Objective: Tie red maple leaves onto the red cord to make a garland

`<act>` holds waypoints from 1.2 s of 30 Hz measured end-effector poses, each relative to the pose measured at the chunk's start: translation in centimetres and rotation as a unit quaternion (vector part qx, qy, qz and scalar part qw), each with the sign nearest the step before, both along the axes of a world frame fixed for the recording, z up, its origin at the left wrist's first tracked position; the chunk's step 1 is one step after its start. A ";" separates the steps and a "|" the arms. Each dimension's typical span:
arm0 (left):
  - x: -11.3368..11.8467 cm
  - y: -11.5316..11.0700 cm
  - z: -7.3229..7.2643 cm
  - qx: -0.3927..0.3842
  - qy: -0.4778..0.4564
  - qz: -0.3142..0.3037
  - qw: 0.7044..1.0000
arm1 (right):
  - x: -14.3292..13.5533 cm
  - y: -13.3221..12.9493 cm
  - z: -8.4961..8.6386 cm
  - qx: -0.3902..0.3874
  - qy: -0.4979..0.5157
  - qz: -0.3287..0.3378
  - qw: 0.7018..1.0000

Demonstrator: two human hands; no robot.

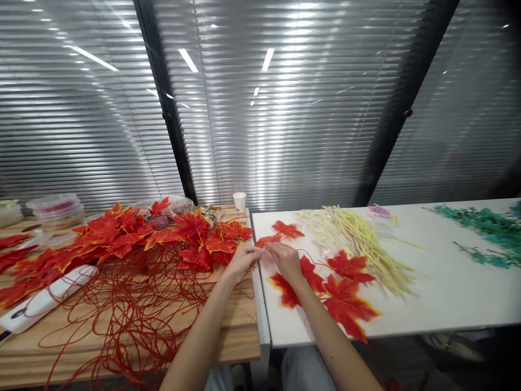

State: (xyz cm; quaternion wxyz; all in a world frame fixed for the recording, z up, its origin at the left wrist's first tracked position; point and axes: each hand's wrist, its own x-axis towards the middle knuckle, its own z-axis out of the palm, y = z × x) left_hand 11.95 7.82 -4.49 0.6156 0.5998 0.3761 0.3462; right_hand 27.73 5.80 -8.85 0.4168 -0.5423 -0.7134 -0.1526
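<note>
My left hand (243,260) and my right hand (283,257) meet over the seam between two tables, fingertips pinched close together. A small red-orange leaf (268,240) lies right at my fingertips, and what exactly each hand grips is too small to make out. Another red leaf (288,229) is just beyond it. Below and right of my right hand, large red maple leaves (348,304) on a thin cord spread over the white table. To the left are a heap of red leaves (118,231) and a tangle of red cord (138,309).
A white power strip (51,298) lies on the wooden table (240,331). Behind are stacked plastic tubs (57,212) and a paper cup (240,201). Yellow stems (366,244) and green foliage (484,225) lie on the white table (439,293). Windows with blinds stand beyond.
</note>
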 end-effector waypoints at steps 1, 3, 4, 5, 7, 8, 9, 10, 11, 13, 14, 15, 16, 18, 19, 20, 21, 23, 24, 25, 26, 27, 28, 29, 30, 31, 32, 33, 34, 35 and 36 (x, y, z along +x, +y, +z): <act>0.0 0.0 0.1 -0.003 0.000 -0.006 1.000 | 0.1 -0.1 0.1 -0.001 0.010 -0.021 1.000; -0.1 -0.2 0.2 -0.008 0.000 -0.021 1.000 | 0.3 -0.2 0.2 -0.003 0.056 -0.063 0.996; -0.1 -0.3 0.3 -0.012 0.001 -0.028 1.000 | 0.4 -0.2 0.3 -0.003 0.086 -0.085 0.993; -0.1 -0.4 0.3 -0.015 0.002 -0.034 0.999 | 0.5 -0.2 0.3 -0.005 0.116 -0.107 0.987; -0.1 -0.5 0.4 -0.020 0.008 -0.049 0.999 | 0.6 -0.2 0.5 -0.015 0.165 -0.148 0.975; -0.1 -0.6 0.4 -0.022 0.013 -0.056 0.998 | 0.7 -0.2 0.6 -0.021 0.182 -0.164 0.969; -0.1 -0.6 0.3 -0.023 0.018 -0.061 0.998 | 0.8 -0.2 0.6 -0.027 0.196 -0.176 0.964; -0.1 -0.6 0.3 -0.022 0.023 -0.066 0.997 | 1.0 -0.1 0.7 -0.028 0.211 -0.188 0.959; -0.1 -0.5 0.2 -0.020 0.028 -0.071 0.997 | 1.2 -0.1 0.8 -0.023 0.227 -0.199 0.953; -0.2 -0.5 0.0 -0.014 0.036 -0.074 0.997 | 1.6 0.0 0.8 -0.004 0.262 -0.222 0.939; -0.2 -0.4 -0.1 -0.014 0.041 -0.077 0.996 | 1.9 0.0 0.8 0.008 0.278 -0.233 0.932; -0.3 -0.4 -0.2 -0.018 0.047 -0.081 0.995 | 2.1 0.0 0.8 0.018 0.291 -0.242 0.925; -0.3 -0.4 -0.2 -0.023 0.053 -0.086 0.995 | 2.3 0.0 0.8 0.026 0.301 -0.249 0.920; -0.4 -0.5 -0.2 -0.036 0.060 -0.092 0.993 | 2.4 0.1 0.7 0.031 0.310 -0.246 0.918; -0.4 -0.6 -0.2 -0.040 0.061 -0.092 0.993 | 2.3 0.1 0.7 0.029 0.311 -0.235 0.920; -0.4 -0.6 -0.1 -0.041 0.058 -0.090 0.993 | 2.2 0.1 0.6 0.026 0.310 -0.218 0.925; -0.4 -0.6 0.0 -0.038 0.054 -0.085 0.994 | 2.0 0.1 0.5 0.021 0.307 -0.196 0.931; -0.3 -0.7 0.1 -0.031 0.044 -0.073 0.996 | 1.6 0.2 0.5 0.012 0.299 -0.153 0.942; -0.3 -0.6 0.2 -0.027 0.039 -0.066 0.997 | 1.5 0.3 0.5 0.008 0.297 -0.137 0.945; -0.2 -0.6 0.2 -0.025 0.035 -0.058 0.997 | 1.4 0.3 0.5 0.004 0.298 -0.126 0.946; -0.2 -0.5 0.2 -0.025 0.031 -0.051 0.998 | 1.3 0.3 0.5 0.001 0.300 -0.119 0.946; -0.1 -0.5 0.1 -0.026 0.025 -0.043 0.998 | 1.3 0.4 0.5 -0.001 0.303 -0.113 0.946; -0.1 -0.4 0.1 -0.024 0.019 -0.036 0.999 | 1.3 0.4 0.5 -0.002 0.305 -0.109 0.946; -0.1 -0.3 0.0 -0.021 0.013 -0.029 0.999 | 1.3 0.4 0.5 -0.001 0.305 -0.105 0.946; -0.1 -0.3 0.0 -0.017 0.006 -0.024 1.000 | 1.3 0.4 0.5 -0.001 0.305 -0.102 0.947; 0.0 -0.3 0.0 -0.011 -0.001 -0.021 1.000 | 1.2 0.4 0.5 0.000 0.304 -0.099 0.948; 0.0 -0.3 0.0 -0.004 -0.008 -0.018 1.000 | 1.2 0.4 0.5 -0.001 0.303 -0.097 0.948; 0.0 -0.4 0.1 0.003 -0.014 -0.018 1.000 | 1.2 0.3 0.5 -0.004 0.302 -0.095 0.948; 0.0 -0.4 0.2 0.010 -0.022 -0.019 1.000 | 1.1 0.3 0.6 -0.006 0.303 -0.092 0.949; 0.1 -0.4 0.4 0.016 -0.034 -0.019 0.999 | 1.0 0.2 0.6 -0.007 0.303 -0.087 0.949; 0.1 -0.5 0.5 0.018 -0.052 -0.017 0.998 | 0.9 0.2 0.6 -0.006 0.301 -0.080 0.950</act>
